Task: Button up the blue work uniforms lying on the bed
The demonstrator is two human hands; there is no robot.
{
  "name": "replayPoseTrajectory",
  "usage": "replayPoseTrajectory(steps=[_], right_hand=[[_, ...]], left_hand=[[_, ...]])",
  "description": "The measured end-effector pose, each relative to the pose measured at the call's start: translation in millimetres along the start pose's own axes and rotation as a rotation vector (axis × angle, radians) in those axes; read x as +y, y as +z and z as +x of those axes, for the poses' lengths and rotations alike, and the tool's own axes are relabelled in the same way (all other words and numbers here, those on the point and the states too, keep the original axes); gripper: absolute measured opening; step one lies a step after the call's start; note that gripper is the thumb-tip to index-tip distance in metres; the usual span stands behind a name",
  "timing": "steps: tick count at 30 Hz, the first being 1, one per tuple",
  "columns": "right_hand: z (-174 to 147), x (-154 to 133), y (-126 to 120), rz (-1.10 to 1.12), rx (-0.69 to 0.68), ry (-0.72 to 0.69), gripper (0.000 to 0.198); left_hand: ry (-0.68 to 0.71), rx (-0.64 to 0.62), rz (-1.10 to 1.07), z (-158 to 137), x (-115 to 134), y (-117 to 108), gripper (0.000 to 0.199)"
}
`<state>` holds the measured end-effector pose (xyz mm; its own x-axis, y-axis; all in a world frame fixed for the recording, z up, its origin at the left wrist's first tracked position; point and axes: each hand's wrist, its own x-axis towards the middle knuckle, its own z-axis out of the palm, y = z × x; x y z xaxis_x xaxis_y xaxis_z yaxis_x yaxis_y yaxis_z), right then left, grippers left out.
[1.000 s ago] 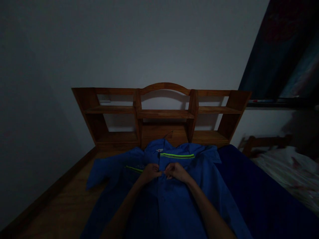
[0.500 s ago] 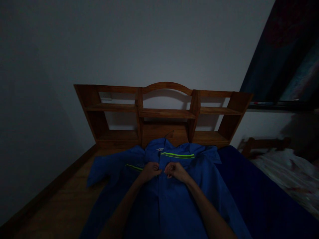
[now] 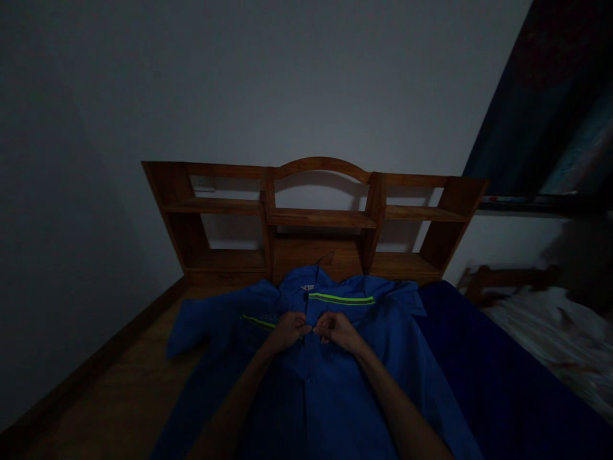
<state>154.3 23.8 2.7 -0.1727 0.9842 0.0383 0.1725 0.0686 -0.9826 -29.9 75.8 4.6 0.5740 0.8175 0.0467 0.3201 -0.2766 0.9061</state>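
A blue short-sleeved work shirt (image 3: 345, 377) lies spread front side up, its collar toward the headboard. Bright yellow-green strips cross both sides of its chest. My left hand (image 3: 291, 329) pinches the left side of the front placket just below the collar. Facing it, my right hand (image 3: 334, 328) has thumb and fingers pinched at the placket's other side. The fingertips of both hands nearly meet over the front opening. Any button between them is too small and dark to make out.
Behind the shirt stands a wooden headboard (image 3: 320, 219) with open shelves against the wall. Dark blue cloth (image 3: 479, 358) covers the bed at the right, and bare wooden boards (image 3: 119, 370) show at the left. Whitish crumpled plastic or cloth (image 3: 555, 326) lies far right.
My right fingertips have moved slightly left, closer to my left fingertips at the placket. The shirt lies almost as before.
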Motion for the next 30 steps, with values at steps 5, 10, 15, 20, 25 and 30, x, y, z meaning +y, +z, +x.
replayPoseTrajectory(steps=[5, 10, 15, 20, 25, 30], right_hand=[[0, 0, 1, 0.000, 0.016, -0.004, 0.030], [1, -1, 1, -0.007, 0.035, 0.010, 0.029], [2, -3, 1, 0.000, 0.028, 0.026, 0.025], [0, -5, -3, 0.017, -0.018, 0.027, 0.021], [1, -6, -6, 0.042, -0.057, 0.039, 0.020], [1, -7, -5, 0.055, -0.051, 0.050, 0.020]], left_hand=[[0.025, 0.047, 0.023, 2, -6, 3, 0.015], [0.011, 0.081, 0.016, 1, -2, 6, 0.017], [-0.130, 0.049, -0.120, -3, 9, 7, 0.032], [-0.153, 0.055, -0.047, -6, 12, 5, 0.043], [-0.183, 0.058, 0.013, -3, 8, 5, 0.040], [-0.232, 0.081, -0.106, 2, 5, 10, 0.037]])
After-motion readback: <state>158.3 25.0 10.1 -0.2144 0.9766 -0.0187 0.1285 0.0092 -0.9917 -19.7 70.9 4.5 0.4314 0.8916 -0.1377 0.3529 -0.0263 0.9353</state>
